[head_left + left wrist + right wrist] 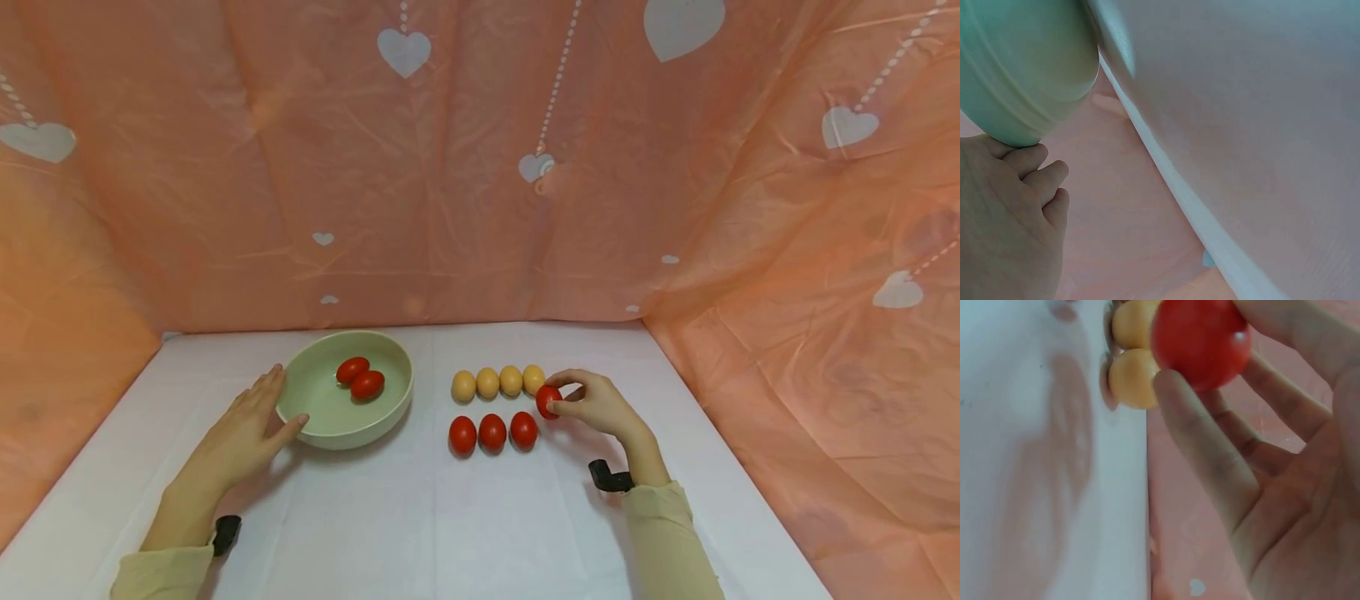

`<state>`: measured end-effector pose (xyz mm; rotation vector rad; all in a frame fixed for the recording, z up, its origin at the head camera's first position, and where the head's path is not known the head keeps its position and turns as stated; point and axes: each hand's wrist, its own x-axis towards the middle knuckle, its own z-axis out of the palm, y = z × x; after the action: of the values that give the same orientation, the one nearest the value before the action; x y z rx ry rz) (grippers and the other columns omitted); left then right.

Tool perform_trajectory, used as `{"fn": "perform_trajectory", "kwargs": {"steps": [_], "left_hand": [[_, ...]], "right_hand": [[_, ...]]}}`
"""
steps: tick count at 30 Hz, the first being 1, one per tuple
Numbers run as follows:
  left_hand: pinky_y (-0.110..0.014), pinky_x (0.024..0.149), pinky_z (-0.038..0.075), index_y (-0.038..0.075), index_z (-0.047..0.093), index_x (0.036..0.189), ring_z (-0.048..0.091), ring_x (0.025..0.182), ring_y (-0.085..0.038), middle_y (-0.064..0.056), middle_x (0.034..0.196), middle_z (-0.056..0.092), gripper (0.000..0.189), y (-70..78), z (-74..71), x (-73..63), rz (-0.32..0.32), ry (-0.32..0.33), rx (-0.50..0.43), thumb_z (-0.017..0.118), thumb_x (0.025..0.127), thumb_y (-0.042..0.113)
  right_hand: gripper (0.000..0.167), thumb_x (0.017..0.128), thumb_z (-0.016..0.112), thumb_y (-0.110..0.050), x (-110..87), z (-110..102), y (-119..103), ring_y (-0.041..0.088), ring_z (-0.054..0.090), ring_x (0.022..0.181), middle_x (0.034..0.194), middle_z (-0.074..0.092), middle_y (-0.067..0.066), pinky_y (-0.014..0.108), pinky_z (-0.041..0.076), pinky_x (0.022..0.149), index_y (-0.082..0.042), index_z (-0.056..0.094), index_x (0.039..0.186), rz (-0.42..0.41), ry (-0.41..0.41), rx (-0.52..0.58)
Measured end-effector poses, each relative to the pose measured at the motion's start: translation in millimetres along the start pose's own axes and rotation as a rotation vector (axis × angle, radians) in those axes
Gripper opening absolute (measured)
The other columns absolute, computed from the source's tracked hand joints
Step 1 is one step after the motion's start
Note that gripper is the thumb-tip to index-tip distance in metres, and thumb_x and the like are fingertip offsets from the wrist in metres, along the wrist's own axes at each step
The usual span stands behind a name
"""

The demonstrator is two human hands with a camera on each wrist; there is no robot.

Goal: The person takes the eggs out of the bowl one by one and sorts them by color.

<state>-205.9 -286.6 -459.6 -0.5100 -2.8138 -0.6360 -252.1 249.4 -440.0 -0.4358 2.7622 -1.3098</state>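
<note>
In the head view my right hand [596,402] pinches a red tomato [548,402] between thumb and fingers, at the right end of two rows. The right wrist view shows the same smooth, glossy tomato [1200,342] held at the fingertips. My left hand [243,429] rests against the left side of a pale green bowl [352,440], fingers extended along its outside and thumb at the near rim. Two red tomatoes [367,385] lie inside. In the left wrist view the fingers [1041,181] touch the bowl's outer wall [1035,75].
Three red tomatoes [492,433] form the nearer row on the white tablecloth [450,533]. Behind them stands a row of several yellow egg-shaped pieces [487,383]. An orange curtain with white hearts [480,208] encloses the table at the back and sides.
</note>
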Motion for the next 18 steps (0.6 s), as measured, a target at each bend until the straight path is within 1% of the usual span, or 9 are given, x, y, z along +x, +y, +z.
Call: {"fn": "perform_trajectory", "kwargs": {"steps": [3, 7, 9, 11, 15, 18], "left_hand": [[-0.06, 0.127, 0.015, -0.014, 0.021, 0.159, 0.026, 0.15, -0.054, -0.036, 0.164, 0.022, 0.088, -0.3, 0.0, 0.0, 0.003, 0.004, 0.003, 0.059, 0.105, 0.045], [-0.058, 0.128, 0.012, -0.013, 0.019, 0.159, 0.024, 0.151, -0.053, -0.036, 0.165, 0.021, 0.088, 0.5, -0.5, -0.4, -0.004, -0.009, 0.001, 0.057, 0.106, 0.045], [-0.058, 0.128, 0.012, -0.013, 0.018, 0.16, 0.023, 0.152, -0.053, -0.035, 0.165, 0.02, 0.089, 1.8, -1.3, -0.7, -0.013, -0.017, 0.001, 0.057, 0.106, 0.045], [-0.058, 0.128, 0.012, -0.013, 0.018, 0.16, 0.023, 0.152, -0.053, -0.035, 0.166, 0.019, 0.089, 2.8, -2.4, -0.4, -0.021, -0.024, 0.001, 0.057, 0.105, 0.046], [-0.06, 0.128, 0.013, -0.013, 0.018, 0.16, 0.023, 0.152, -0.052, -0.034, 0.166, 0.019, 0.09, 4.5, -3.7, 0.5, -0.032, -0.036, -0.001, 0.058, 0.105, 0.046], [-0.06, 0.127, 0.014, -0.012, 0.018, 0.16, 0.023, 0.152, -0.052, -0.034, 0.166, 0.019, 0.09, 4.0, -3.2, 0.7, -0.031, -0.034, 0.0, 0.058, 0.105, 0.046]], "right_hand": [[0.031, 0.09, 0.08, -0.019, 0.6, -1, 4, 0.019, 0.072, 0.087, 0.115, 0.074, 0.007, 0.033, 0.059, 0.079, -0.011, 0.074, 0.119, 0.022, -0.046, -0.003], [0.028, 0.089, 0.079, -0.017, 0.3, 0, 10, 0.02, 0.072, 0.082, 0.112, 0.072, 0.01, 0.033, 0.062, 0.075, -0.01, 0.073, 0.116, 0.056, -0.107, 0.029], [0.027, 0.089, 0.079, -0.016, -0.1, 1, 12, 0.021, 0.072, 0.08, 0.113, 0.071, 0.012, 0.033, 0.062, 0.073, -0.009, 0.073, 0.115, 0.065, -0.133, 0.038], [0.026, 0.089, 0.078, -0.016, -0.2, 2, 13, 0.02, 0.071, 0.079, 0.113, 0.07, 0.012, 0.031, 0.062, 0.073, -0.009, 0.073, 0.114, 0.066, -0.15, 0.027], [0.026, 0.088, 0.079, -0.016, -0.5, 2, 13, 0.019, 0.069, 0.078, 0.112, 0.069, 0.011, 0.03, 0.059, 0.074, -0.009, 0.073, 0.113, 0.043, -0.169, -0.011], [0.028, 0.088, 0.079, -0.015, -0.8, 2, 13, 0.02, 0.069, 0.077, 0.109, 0.069, 0.012, 0.032, 0.061, 0.074, -0.006, 0.072, 0.114, 0.043, -0.192, 0.001]]}}
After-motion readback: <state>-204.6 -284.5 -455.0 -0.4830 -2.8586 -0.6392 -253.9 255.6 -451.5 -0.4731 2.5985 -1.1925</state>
